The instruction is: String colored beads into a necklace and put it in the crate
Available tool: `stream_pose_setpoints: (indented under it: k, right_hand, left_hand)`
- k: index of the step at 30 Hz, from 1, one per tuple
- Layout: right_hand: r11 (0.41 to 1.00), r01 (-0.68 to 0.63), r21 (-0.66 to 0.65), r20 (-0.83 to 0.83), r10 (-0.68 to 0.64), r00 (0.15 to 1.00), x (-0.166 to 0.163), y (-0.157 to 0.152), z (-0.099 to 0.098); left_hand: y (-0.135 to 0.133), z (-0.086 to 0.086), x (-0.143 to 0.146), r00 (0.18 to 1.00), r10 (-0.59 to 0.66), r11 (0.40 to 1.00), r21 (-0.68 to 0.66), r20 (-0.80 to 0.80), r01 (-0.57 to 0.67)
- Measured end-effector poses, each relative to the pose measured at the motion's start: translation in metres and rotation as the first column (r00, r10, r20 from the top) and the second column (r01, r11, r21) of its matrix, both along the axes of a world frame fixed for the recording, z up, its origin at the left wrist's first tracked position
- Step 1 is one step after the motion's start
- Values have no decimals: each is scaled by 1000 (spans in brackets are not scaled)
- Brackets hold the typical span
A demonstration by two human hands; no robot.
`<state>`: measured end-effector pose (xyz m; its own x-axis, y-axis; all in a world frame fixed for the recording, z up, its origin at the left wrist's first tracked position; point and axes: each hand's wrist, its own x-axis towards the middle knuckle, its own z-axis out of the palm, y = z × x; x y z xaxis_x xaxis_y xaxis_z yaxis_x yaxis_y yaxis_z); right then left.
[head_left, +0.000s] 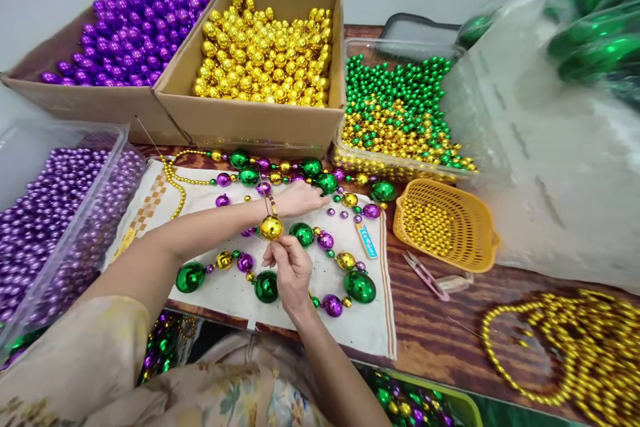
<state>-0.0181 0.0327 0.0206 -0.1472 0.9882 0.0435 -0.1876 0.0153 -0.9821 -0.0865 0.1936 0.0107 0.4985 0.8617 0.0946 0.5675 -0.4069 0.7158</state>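
On the cloth (360,327), my right hand (293,273) pinches the gold ball (271,227); my left hand (300,199) rests slack just beyond it.

Wood desk (440,333): cloth (225,293) front centre. Purple box (100,107) and gold box (250,123) touching at back. Clear bins far left (100,200) and back right (400,170). Basket (480,260) and snips (425,275) right of cloth. Gold strands (590,347) front right, bag (550,167) behind.

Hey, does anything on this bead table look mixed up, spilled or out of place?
One thing: the clear tray holds green beads and gold beads mixed together, while the cardboard boxes each hold one colour. A few small purple beads also lie loose on the white cloth near the left hand. Nothing looks broken.
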Motion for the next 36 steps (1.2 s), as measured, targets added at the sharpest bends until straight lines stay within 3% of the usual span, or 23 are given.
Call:
stream_pose_setpoints:
  k: [5, 8, 10, 12, 15, 18, 22, 27, 36]
  right_hand:
    - [1000, 4, -5, -31, -4, 999, 2, 0, -2]
    - [1000, 15, -22, -37, -16, 999, 1, 4, 0]
    - [1000, 15, -20, -41, -16, 999, 1, 9, 2]
    - [1000, 0, -4, -49, 0, 999, -1, 14, 6]
    - [999, -37, 26, -26, 37, 999, -4, 20, 11]
    - [995, -62, 73, 33, 60, 998, -6, 23, 15]
    - [983, -103, 152, 95, 89, 991, -8, 21, 19]
    - [972, -135, 193, 140, 109, 984, -11, 17, 25]
    - [978, -123, 171, 175, 93, 980, -16, 13, 28]
  left_hand:
    - [-2, -5, 5, 999, 27, 997, -67, 27, -25]
    - [-3, 9, -8, 983, 110, 986, -139, 149, -89]
    - [-7, 26, -27, 926, 234, 948, -279, 295, -150]
    - [-16, 47, -54, 783, 411, 859, -486, 466, -162]
    - [-42, 81, -94, 456, 600, 751, -659, 658, -38]
    - [-72, 104, -120, 216, 649, 738, -673, 729, 52]
    - [-97, 112, -134, 51, 663, 746, -664, 747, 45]
    - [-106, 111, -138, -42, 673, 740, -673, 739, 0]
    - [-110, 109, -141, -71, 645, 758, -649, 760, -59]
